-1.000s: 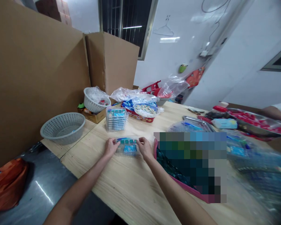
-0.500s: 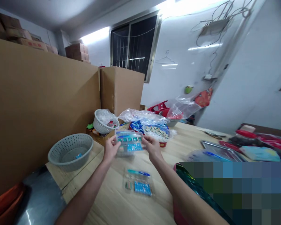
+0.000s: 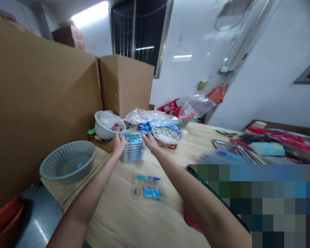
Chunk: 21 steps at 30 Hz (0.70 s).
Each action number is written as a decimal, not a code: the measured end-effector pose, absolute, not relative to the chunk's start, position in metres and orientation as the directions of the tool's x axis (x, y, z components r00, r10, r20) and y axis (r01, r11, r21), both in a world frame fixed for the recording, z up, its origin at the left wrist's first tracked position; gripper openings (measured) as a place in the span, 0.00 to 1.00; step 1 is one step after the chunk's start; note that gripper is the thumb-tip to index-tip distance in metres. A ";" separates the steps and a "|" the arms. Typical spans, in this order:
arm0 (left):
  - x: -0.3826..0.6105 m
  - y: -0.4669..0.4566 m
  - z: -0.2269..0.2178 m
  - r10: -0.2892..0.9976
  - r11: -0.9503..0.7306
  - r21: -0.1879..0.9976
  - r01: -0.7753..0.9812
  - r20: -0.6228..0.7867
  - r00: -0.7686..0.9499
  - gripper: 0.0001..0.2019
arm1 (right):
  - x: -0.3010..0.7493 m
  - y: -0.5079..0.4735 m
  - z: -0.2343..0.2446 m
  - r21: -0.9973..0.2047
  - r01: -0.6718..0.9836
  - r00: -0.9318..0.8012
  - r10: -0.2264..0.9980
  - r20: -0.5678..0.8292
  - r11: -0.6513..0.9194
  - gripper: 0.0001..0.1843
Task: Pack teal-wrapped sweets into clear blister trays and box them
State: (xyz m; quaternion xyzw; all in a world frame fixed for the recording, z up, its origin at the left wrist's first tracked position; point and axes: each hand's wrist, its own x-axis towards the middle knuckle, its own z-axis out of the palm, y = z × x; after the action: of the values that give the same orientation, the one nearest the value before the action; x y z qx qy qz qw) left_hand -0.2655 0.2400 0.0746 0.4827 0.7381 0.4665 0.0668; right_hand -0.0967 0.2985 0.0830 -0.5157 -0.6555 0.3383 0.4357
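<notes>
From my end, taking the stack of clear trays (image 3: 133, 153) as the clock's centre and 12 as away from the wearer, I have both hands at its top. The left hand (image 3: 118, 144) is at 10 o'clock, thumb and fingers nearly together on the near-left end of the top tray (image 3: 134, 136). The right hand (image 3: 150, 142) is at 2 o'clock, its fingers pinched in on the other end. That tray sits level over the stack; blur keeps me from telling whether it bears fully on the one below.

At 5 o'clock, well apart from both hands, I see a single tray (image 3: 134, 186) flat on the wooden table (image 3: 124, 220), with a blue stick (image 3: 147, 178) along its far side and a blue packet (image 3: 152, 193) in its near right part.

A grey basket (image 3: 50, 168) stands at 9 o'clock with a small blue piece (image 3: 80, 165) inside. The small white basket (image 3: 102, 126) is at 10, filled with clear plastic. At 2 o'clock I get a bowl (image 3: 167, 140) of pale pieces, and a metal tray (image 3: 234, 147) lies farther off at 3.
</notes>
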 end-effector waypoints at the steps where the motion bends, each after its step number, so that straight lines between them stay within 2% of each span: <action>1: -0.260 0.232 0.073 0.759 0.086 0.752 0.654 0.376 -0.531 0.21 | -0.091 0.291 0.081 -0.893 0.387 -0.077 0.973 0.217 0.230 0.19; 4: -0.229 0.192 0.063 0.709 -0.069 0.687 0.723 0.544 -0.448 0.26 | -0.060 0.257 0.073 -0.904 0.359 -0.072 0.972 0.223 0.233 0.22; 6: -0.198 0.152 0.049 0.713 -0.214 0.603 0.768 0.634 -0.299 0.27 | -0.025 0.220 0.068 -0.912 0.317 -0.120 0.965 0.232 0.259 0.21; 8: -0.163 0.107 0.031 0.751 -0.340 0.539 0.771 0.649 -0.122 0.27 | 0.018 0.177 0.063 -0.911 0.296 -0.169 0.955 0.245 0.286 0.19; 11: -0.111 0.043 0.007 0.801 -0.543 0.487 0.684 0.545 0.247 0.18 | 0.089 0.111 0.057 -0.886 0.369 -0.104 0.960 0.259 0.279 0.15; 14: -0.061 -0.005 -0.002 0.663 -0.734 0.482 0.479 0.352 0.661 0.09 | 0.152 0.055 0.049 -0.878 0.448 0.078 0.971 0.224 0.166 0.13; 15: -0.045 -0.018 -0.002 0.594 -0.771 0.482 0.417 0.306 0.744 0.10 | 0.170 0.040 0.046 -0.878 0.462 0.133 0.970 0.203 0.121 0.14; 17: -0.013 -0.037 -0.001 0.486 -0.818 0.473 0.327 0.265 0.832 0.18 | 0.199 0.018 0.036 -0.871 0.488 0.204 0.962 0.181 0.060 0.14; 19: 0.012 -0.048 -0.002 0.427 -0.838 0.465 0.285 0.234 0.873 0.27 | 0.218 0.005 0.026 -0.849 0.526 0.220 0.957 0.191 0.049 0.14; 21: 0.028 -0.054 -0.004 0.413 -0.836 0.467 0.289 0.186 0.892 0.31 | 0.228 0.001 0.016 -0.810 0.582 0.185 0.958 0.219 0.073 0.12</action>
State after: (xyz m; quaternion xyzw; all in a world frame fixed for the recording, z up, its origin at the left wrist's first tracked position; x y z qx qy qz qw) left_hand 0.0275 -0.0537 -0.0041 0.9476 0.1852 0.1411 0.2187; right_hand 0.2282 0.0009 0.0163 -0.6433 -0.5983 0.2226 0.4227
